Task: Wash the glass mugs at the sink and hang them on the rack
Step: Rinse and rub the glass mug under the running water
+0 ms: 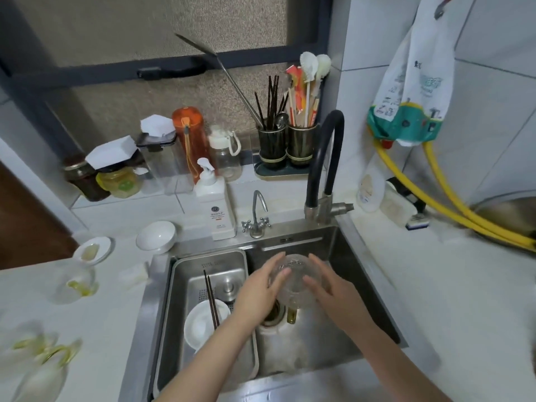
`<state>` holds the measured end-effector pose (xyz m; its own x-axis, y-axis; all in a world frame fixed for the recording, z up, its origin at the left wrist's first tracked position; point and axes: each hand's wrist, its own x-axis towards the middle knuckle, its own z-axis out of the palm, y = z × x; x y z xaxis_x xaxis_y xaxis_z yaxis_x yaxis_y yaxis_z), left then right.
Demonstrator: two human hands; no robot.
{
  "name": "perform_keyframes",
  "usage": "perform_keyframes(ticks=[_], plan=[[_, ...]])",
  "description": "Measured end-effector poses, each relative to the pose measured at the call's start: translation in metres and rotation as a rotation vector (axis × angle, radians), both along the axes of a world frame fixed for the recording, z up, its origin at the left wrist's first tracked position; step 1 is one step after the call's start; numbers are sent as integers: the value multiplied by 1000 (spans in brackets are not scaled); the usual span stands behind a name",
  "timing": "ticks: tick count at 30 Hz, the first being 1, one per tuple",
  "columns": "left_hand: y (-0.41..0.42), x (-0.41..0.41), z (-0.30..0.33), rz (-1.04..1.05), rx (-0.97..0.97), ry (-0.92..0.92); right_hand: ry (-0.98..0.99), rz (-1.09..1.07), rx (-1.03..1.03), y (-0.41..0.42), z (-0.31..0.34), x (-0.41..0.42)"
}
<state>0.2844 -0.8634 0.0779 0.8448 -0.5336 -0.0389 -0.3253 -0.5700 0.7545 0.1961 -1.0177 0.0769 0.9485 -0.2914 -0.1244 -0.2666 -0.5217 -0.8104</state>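
Note:
A clear glass mug (293, 278) with a gold handle hangs over the steel sink (362, 271), held between both hands. My left hand (258, 288) presses its left side with the fingers spread. My right hand (330, 288) presses its right side, fingers flat against the glass. The mug is below and in front of the black gooseneck faucet (324, 158). More glass mugs with gold handles stand blurred on the left counter, one mug (74, 281) near a saucer and several mugs (40, 358) at the bottom left. No rack is in view.
A steel drain tray (208, 265) fills the sink's left half, holding a white bowl (200, 323) and chopsticks (211, 300). A soap bottle (216, 210) and small tap (256, 216) stand behind the sink. Jars, bottles and utensil holders (287, 143) line the sill. Yellow hoses (452, 204) run at right.

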Motion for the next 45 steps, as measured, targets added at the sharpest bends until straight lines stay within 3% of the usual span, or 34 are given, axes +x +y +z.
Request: perform_keyframes(ticks=[11, 27, 31, 35, 45], plan=[[-1, 28, -13, -8, 114, 63, 37, -210, 60, 11, -9, 13], [-23, 12, -24, 57, -271, 364, -175, -290, 501, -4, -14, 12], [-25, 14, -23, -12, -250, 428, -148, -129, 538, -22, -19, 15], [-31, 14, -20, -77, -181, 347, -132, -71, 533, -38, -19, 20], [-55, 20, -27, 9, -239, 287, -62, 148, 548, -81, -30, 41]])
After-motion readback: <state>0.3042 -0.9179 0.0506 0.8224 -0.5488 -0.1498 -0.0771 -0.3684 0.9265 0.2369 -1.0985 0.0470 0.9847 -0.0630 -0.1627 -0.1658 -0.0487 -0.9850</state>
